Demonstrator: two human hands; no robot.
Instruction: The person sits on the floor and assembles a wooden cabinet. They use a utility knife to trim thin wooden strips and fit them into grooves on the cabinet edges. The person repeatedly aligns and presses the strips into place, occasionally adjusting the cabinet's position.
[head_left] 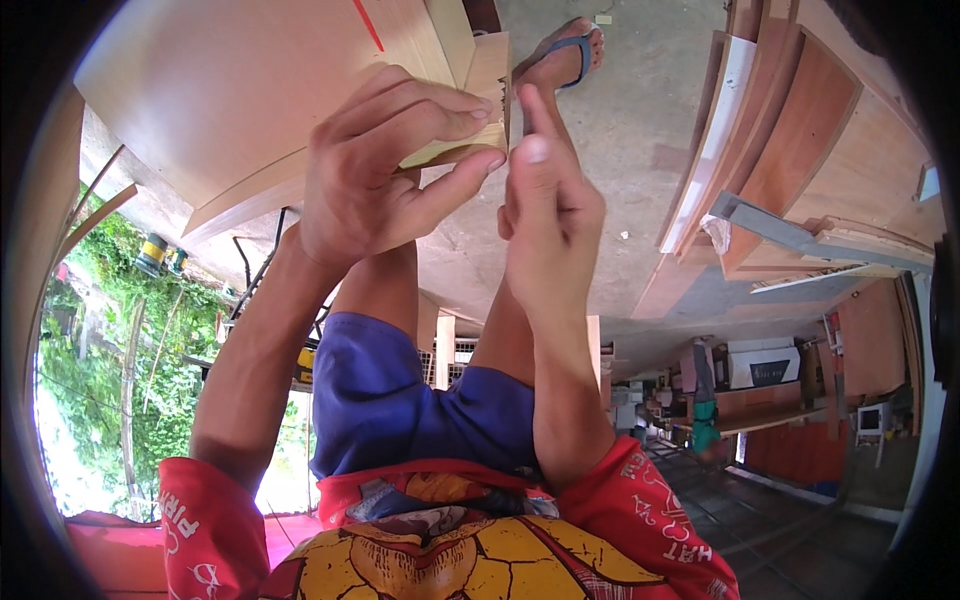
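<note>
A pale wooden board has its end between the fingers and thumb of my left hand, which is closed on it. Beside it, the end of a wooden panel has a dark, jagged mark along its edge. My right hand is just right of the board's end, its fingers curled in and the thumb pointing up. A narrow grey edge shows near its fingertips. What that hand holds, if anything, is hidden by its own fingers.
A large pale wooden panel spans the upper left. Several boards and sheets lean at the right. A foot in a blue flip-flop stands on the concrete floor beyond my hands. A person in green is farther back at the right.
</note>
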